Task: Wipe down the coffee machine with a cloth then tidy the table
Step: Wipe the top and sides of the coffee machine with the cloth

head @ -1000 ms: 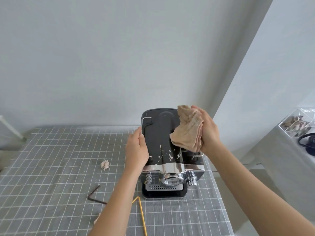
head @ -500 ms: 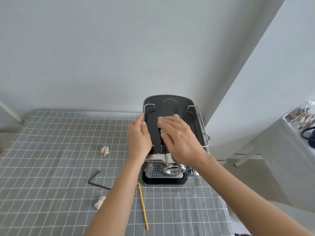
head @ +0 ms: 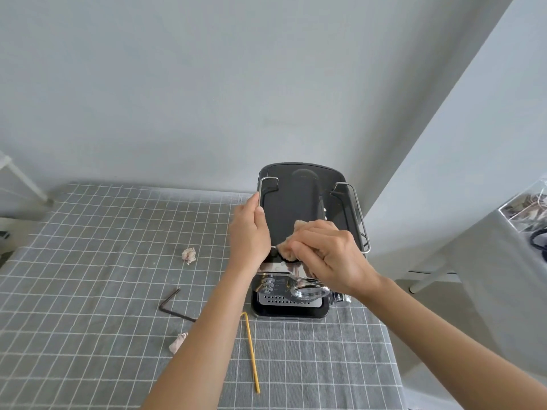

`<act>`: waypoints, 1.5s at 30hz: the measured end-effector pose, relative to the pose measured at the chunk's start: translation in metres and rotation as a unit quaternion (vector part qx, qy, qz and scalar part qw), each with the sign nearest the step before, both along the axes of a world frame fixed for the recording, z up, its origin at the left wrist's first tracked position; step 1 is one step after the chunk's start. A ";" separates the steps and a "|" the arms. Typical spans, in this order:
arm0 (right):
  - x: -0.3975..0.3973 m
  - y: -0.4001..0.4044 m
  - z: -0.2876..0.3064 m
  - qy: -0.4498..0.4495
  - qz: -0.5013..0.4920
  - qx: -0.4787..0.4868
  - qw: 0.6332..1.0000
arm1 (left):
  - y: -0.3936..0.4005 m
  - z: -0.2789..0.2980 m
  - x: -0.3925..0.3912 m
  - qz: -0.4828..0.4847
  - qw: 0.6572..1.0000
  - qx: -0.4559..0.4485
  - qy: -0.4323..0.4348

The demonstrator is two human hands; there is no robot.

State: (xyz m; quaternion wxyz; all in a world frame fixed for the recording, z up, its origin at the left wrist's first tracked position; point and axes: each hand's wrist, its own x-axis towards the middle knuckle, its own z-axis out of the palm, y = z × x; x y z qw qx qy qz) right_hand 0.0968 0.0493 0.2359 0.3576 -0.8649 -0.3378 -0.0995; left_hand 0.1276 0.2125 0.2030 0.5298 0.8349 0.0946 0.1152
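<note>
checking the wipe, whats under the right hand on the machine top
A beige cloth bunched under the right hand, on the coffee machine. The top beneath it is covered.

The cloth (head: 291, 247) is mostly hidden under the right hand (head: 331, 258) (only beige edges show).

Coffee machine (head: 299, 208) at the far right of the table (head: 88, 291), backed against the wall (head: 207, 84). Left hand (head: 248, 232) on the machine's left edge; right hand (head: 331, 258) on its top, near side, with the cloth (head: 291, 250) under it. Left of the machine: one paper scrap (head: 188, 255) farther off, the hex key (head: 171, 303) nearer, a second scrap (head: 177, 342) nearer still. The straw (head: 251, 352) lies near, before the machine.
</note>
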 end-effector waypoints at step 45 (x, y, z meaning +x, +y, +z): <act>0.024 0.010 0.011 0.095 -0.216 -0.211 0.949 | -0.006 0.004 0.000 0.017 1.000 -0.012 -0.009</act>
